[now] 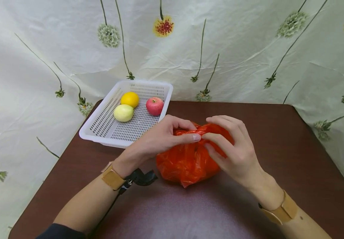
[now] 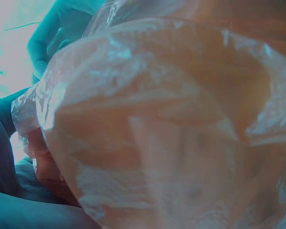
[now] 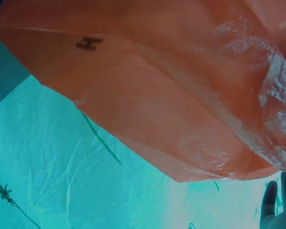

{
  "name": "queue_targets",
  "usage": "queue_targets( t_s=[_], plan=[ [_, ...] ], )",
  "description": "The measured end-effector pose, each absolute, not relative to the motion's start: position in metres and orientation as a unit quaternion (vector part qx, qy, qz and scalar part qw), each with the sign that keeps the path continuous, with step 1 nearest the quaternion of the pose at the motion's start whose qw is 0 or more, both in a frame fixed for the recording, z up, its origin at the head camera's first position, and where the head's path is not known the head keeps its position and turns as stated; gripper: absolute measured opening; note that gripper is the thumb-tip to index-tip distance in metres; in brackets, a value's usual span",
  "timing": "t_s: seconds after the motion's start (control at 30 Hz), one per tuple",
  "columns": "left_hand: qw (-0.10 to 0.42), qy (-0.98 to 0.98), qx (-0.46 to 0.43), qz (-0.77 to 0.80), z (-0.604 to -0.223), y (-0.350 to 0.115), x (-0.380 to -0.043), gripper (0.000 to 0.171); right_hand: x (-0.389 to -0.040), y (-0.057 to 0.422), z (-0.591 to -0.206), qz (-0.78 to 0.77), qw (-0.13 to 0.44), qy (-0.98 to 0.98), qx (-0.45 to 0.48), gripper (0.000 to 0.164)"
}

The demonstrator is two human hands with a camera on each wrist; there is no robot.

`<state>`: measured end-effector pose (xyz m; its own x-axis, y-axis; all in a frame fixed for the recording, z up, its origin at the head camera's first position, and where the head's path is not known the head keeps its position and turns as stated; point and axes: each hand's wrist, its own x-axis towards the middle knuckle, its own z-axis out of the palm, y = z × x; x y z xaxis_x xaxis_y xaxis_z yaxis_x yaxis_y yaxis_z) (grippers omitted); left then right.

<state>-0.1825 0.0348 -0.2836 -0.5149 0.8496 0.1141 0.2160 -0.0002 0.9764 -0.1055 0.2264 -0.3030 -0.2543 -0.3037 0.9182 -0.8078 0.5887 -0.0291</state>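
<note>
A red plastic bag (image 1: 187,162), bulging with contents I cannot make out, sits on the table. My left hand (image 1: 163,134) pinches its gathered top between thumb and fingers. From the other side, my right hand (image 1: 236,149) reaches the neck with loosely bent, spread fingers, the tips at or beside the plastic. In the left wrist view the bag (image 2: 171,143) fills most of the picture, with part of the left hand (image 2: 33,191) at the lower left. The right wrist view shows the bag (image 3: 148,100) with a dark printed mark, and fingertips (image 3: 269,200) below its edge.
Left of the bag, a white perforated basket (image 1: 118,142) stands at the table's back edge. It holds an orange (image 1: 129,99), a pale yellow-green fruit (image 1: 123,113) and a red apple (image 1: 154,106). A dark brown table (image 1: 297,159) meets a flower-printed cloth (image 1: 243,43) behind.
</note>
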Motion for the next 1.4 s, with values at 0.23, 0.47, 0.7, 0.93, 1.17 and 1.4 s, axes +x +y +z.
queue_targets(
  t_s=[0.23,0.47,0.7,0.93,1.17,1.4],
  plan=[
    [0.278,0.648,0.419,0.572,-0.283,0.036,-0.180,0.015,-0.108,0.224,-0.304,0.263,0.522,-0.722,0.371,0.006],
    [0.289,0.644,0.417,0.573,-0.283,0.036,-0.179,0.013,-0.106,0.224,-0.302,0.285,0.526,-0.728,0.335,0.009],
    [0.284,0.640,0.426,0.573,-0.284,0.036,-0.179,0.010,-0.106,0.225,-0.304,0.253,0.544,-0.710,0.369,0.008],
    [0.270,0.642,0.430,0.575,-0.283,0.037,-0.178,0.009,-0.107,0.224,-0.304,0.237,0.561,-0.683,0.404,0.008],
    [0.256,0.648,0.412,0.587,-0.285,0.035,-0.179,0.010,-0.108,0.223,-0.302,0.240,0.578,-0.662,0.413,0.007],
    [0.277,0.623,0.395,0.615,-0.286,0.025,-0.184,0.015,-0.108,0.227,-0.302,0.255,0.576,-0.665,0.400,0.011]
  ],
)
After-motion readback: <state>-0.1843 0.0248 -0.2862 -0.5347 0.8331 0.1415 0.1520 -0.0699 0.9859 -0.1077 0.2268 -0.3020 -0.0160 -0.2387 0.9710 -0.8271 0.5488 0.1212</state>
